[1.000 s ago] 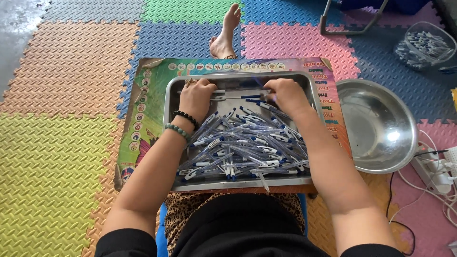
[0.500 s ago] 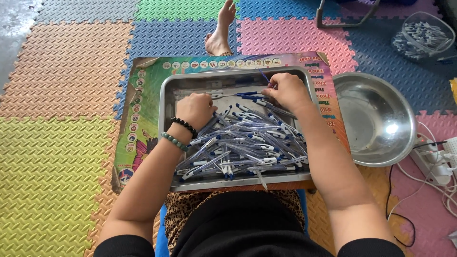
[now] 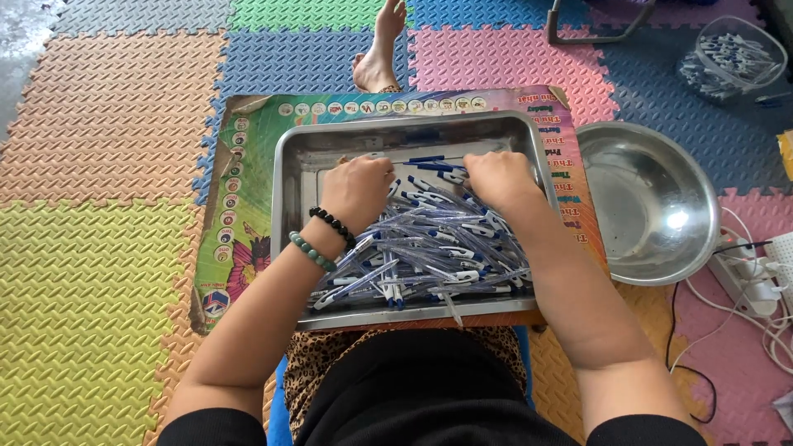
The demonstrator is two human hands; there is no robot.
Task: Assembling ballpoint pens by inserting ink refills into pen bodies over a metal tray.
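A rectangular steel tray (image 3: pixel 291 216) rests on a colourful printed board (image 3: pixel 248 157) over my lap. It holds a heap of several clear ballpoint pens with blue caps (image 3: pixel 429 252). My left hand (image 3: pixel 357 188), with two bead bracelets on the wrist, lies knuckles-up on the far left part of the heap, fingers curled into the pens. My right hand (image 3: pixel 498 177) lies on the far right part of the heap, fingers bent down among the pens. Whether either hand grips a pen is hidden under the fingers.
A round steel bowl (image 3: pixel 652 202) stands on the foam mat to the right of the tray. A clear tub of more pens (image 3: pixel 731 54) sits at the far right. White cables and a power strip (image 3: pixel 756 281) lie at the right. A bare foot (image 3: pixel 380 49) rests beyond the board.
Both hands have drawn slightly nearer to each other and toward me over the pen heap. The view has shifted a little.
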